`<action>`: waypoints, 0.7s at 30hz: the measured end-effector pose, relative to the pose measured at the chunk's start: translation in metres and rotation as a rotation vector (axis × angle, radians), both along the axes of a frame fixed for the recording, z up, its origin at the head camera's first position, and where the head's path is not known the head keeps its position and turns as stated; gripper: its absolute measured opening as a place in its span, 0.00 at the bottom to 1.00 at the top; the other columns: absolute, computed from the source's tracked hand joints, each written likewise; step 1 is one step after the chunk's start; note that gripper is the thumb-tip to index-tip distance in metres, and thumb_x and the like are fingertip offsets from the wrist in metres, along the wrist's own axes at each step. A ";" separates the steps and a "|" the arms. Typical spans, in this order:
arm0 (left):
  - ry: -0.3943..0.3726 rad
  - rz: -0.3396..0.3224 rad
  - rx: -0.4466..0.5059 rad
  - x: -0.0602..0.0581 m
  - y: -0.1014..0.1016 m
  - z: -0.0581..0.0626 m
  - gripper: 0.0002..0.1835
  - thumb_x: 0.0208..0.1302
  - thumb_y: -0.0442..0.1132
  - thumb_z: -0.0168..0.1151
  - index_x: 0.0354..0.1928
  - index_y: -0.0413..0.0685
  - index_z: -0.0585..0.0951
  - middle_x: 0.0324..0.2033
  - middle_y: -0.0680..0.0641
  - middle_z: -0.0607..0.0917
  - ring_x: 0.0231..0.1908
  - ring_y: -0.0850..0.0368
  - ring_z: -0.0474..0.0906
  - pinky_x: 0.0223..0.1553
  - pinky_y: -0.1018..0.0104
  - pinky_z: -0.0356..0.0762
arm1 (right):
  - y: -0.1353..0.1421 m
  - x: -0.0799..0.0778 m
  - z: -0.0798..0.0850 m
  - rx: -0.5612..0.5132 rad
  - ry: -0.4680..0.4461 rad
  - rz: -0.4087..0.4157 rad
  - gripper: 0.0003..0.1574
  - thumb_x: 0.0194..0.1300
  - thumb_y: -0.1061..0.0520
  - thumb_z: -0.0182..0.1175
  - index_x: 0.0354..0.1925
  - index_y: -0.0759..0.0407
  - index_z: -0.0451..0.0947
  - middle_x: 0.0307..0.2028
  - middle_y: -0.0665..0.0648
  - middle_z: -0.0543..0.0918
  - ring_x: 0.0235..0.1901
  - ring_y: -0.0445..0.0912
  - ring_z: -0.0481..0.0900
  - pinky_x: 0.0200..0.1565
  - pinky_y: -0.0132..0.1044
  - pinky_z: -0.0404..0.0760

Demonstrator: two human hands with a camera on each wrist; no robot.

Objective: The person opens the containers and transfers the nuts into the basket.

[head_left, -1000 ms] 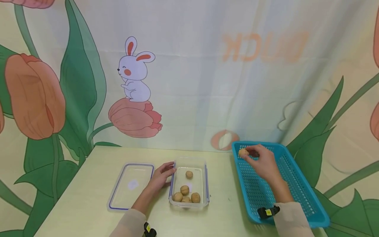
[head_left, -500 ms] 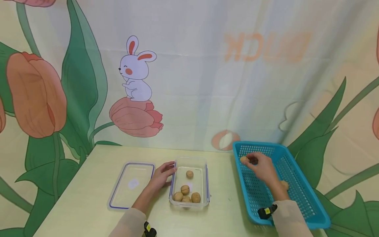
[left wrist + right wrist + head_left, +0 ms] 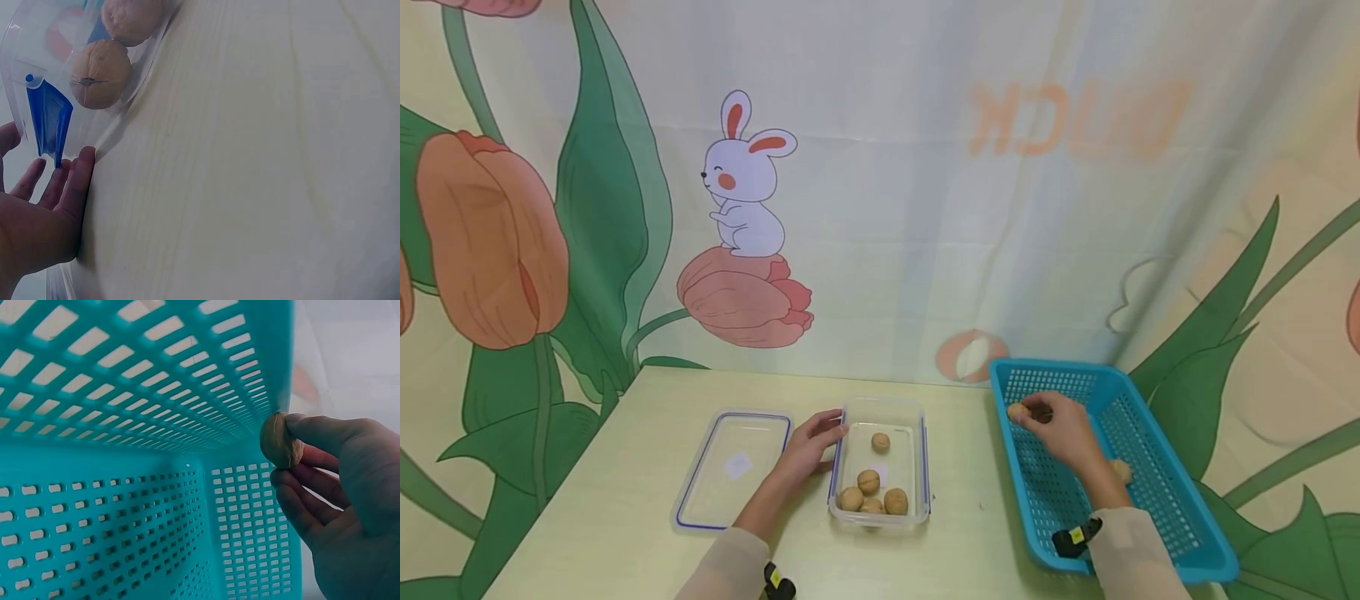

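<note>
My right hand [image 3: 1070, 429] pinches a walnut [image 3: 281, 441] between thumb and fingertips at the left wall of the blue plastic basket [image 3: 1180, 508]. Another walnut [image 3: 1122, 472] shows inside the basket beside that wrist, partly hidden by the forearm. My left hand [image 3: 806, 450] touches the left side of a clear lidless food container [image 3: 922, 467], its fingers extended along the wall. In the left wrist view, the fingertips lie by a blue latch [image 3: 50, 122]. Several walnuts sit in the container, most bunched at the near end and one walnut [image 3: 880, 442] farther back.
The container's clear lid [image 3: 700, 467] with a blue seal lies flat on the table [image 3: 602, 500], left of the container. A printed curtain [image 3: 880, 208] hangs right behind the table's back edge.
My right hand has moved down and slightly nearer, bringing the pinched walnut lower along the basket wall. The walnut by the right wrist has come into view. The left hand stays in place.
</note>
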State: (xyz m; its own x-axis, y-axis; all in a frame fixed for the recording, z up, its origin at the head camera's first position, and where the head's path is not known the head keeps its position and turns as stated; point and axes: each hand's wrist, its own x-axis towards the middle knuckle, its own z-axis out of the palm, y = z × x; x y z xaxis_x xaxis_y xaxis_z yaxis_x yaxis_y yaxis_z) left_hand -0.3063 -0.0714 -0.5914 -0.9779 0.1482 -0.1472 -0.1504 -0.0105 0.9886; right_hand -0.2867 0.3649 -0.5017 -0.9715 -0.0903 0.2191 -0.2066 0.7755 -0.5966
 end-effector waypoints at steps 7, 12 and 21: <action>-0.002 0.004 0.000 0.000 0.000 0.000 0.27 0.79 0.45 0.62 0.75 0.47 0.73 0.71 0.36 0.75 0.68 0.36 0.74 0.55 0.42 0.85 | -0.001 -0.003 0.002 0.009 -0.023 0.006 0.22 0.74 0.54 0.69 0.59 0.67 0.82 0.54 0.68 0.85 0.53 0.64 0.84 0.51 0.60 0.85; -0.004 0.003 0.009 0.001 0.000 0.002 0.29 0.78 0.47 0.64 0.75 0.47 0.73 0.71 0.36 0.74 0.68 0.37 0.74 0.55 0.42 0.85 | -0.003 -0.003 0.006 -0.031 -0.012 -0.001 0.23 0.75 0.54 0.68 0.60 0.67 0.81 0.55 0.69 0.85 0.56 0.65 0.83 0.55 0.60 0.84; -0.012 0.000 0.015 0.002 0.000 0.003 0.30 0.76 0.49 0.65 0.74 0.46 0.73 0.71 0.36 0.75 0.68 0.36 0.73 0.56 0.42 0.85 | -0.032 0.009 0.044 -0.067 0.133 0.060 0.23 0.74 0.52 0.69 0.60 0.65 0.82 0.53 0.66 0.85 0.54 0.60 0.83 0.57 0.60 0.83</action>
State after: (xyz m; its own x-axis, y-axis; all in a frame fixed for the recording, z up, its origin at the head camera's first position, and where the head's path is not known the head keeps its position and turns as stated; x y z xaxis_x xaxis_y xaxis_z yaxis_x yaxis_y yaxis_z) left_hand -0.3038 -0.0716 -0.5885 -0.9761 0.1508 -0.1566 -0.1621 -0.0252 0.9864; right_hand -0.2775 0.3333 -0.4580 -0.9267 -0.1281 0.3532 -0.3322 0.7186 -0.6109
